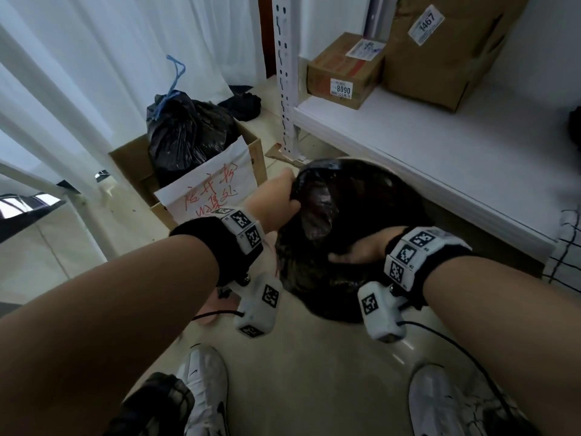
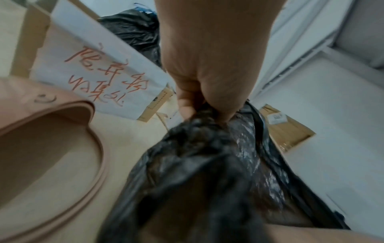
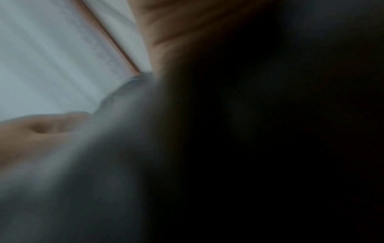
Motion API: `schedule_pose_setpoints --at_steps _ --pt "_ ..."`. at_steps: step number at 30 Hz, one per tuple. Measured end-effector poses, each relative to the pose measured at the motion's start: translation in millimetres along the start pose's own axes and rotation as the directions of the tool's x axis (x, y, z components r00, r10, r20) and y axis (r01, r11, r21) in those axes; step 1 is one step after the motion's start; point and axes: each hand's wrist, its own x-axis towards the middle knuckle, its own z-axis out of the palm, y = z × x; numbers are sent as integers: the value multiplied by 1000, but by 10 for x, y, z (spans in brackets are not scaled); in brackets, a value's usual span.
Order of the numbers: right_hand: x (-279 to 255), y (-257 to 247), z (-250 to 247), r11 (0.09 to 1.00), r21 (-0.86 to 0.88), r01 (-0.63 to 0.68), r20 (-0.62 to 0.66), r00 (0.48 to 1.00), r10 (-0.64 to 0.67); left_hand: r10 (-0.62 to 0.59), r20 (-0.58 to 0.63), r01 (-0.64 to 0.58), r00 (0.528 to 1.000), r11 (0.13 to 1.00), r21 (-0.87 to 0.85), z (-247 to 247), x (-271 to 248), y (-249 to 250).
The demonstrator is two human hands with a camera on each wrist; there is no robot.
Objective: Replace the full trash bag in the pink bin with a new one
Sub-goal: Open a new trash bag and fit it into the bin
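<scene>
A thin black trash bag (image 1: 352, 209) hangs between my hands above the floor. My left hand (image 1: 283, 196) grips a bunched edge of it in a fist, which the left wrist view shows as the left hand (image 2: 207, 106) pinching the bag (image 2: 197, 164). My right hand (image 1: 355, 254) holds the bag's lower side, its fingers partly veiled by the film. The right wrist view is mostly darkened by the bag (image 3: 249, 148). The pink bin (image 2: 51, 139) stands open below my left wrist, with no liner in sight. A tied full black bag (image 1: 185, 133) sits in a cardboard box.
The cardboard box (image 1: 254, 152) with a red-lettered white sign (image 1: 207, 196) stands ahead on the left. A white shelf (image 1: 408, 146) carrying brown boxes (image 1: 342, 70) runs along the right, its post (image 1: 286, 73) nearby. White curtains (image 1: 94, 58) hang on the left. My shoes (image 1: 204, 382) are below.
</scene>
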Motion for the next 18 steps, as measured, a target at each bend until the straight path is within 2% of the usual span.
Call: schedule_pose_setpoints --at_steps 1,2,3,4,5,7,10,11,12,13,15,17,18 --pt "-27 -37 34 999 -37 19 17 1000 -18 48 1 -48 999 999 16 -26 -21 25" --pt "-67 -80 30 997 -69 45 -86 995 -51 79 5 -79 997 996 34 -46 -33 42" --pt "-105 -103 -6 995 -81 65 -264 961 -85 98 9 -99 995 994 48 -57 -41 53" --pt "-161 -127 -52 996 -56 76 -438 894 -92 104 10 -104 995 993 54 -67 -46 57" --pt "-236 -159 -102 995 -22 96 -583 807 -91 96 5 -96 995 994 52 -77 -40 58" --pt "-376 -171 -191 988 10 157 -773 628 -92 66 -3 -66 998 997 48 -110 -35 54" --pt "-518 -73 -254 976 9 219 -926 371 -75 66 -13 -65 998 997 43 -171 -37 39" --pt "-518 -2 -273 979 20 203 -950 308 -45 84 -12 -83 996 995 53 -190 -42 33" --pt "-490 83 -298 984 52 170 -962 272 4 106 -6 -106 994 992 75 -205 -49 33" --pt "-470 166 -321 982 113 148 -959 276 69 131 6 -131 991 986 102 -215 -59 37" --pt "-417 310 -363 942 247 227 -924 347 159 169 27 -171 985 976 133 -227 -67 37" --pt "-403 405 -376 888 285 360 -911 390 135 189 27 -191 982 969 154 -224 -66 33" --pt "-406 434 -368 881 290 375 -908 397 130 196 24 -197 980 967 161 -219 -63 29"
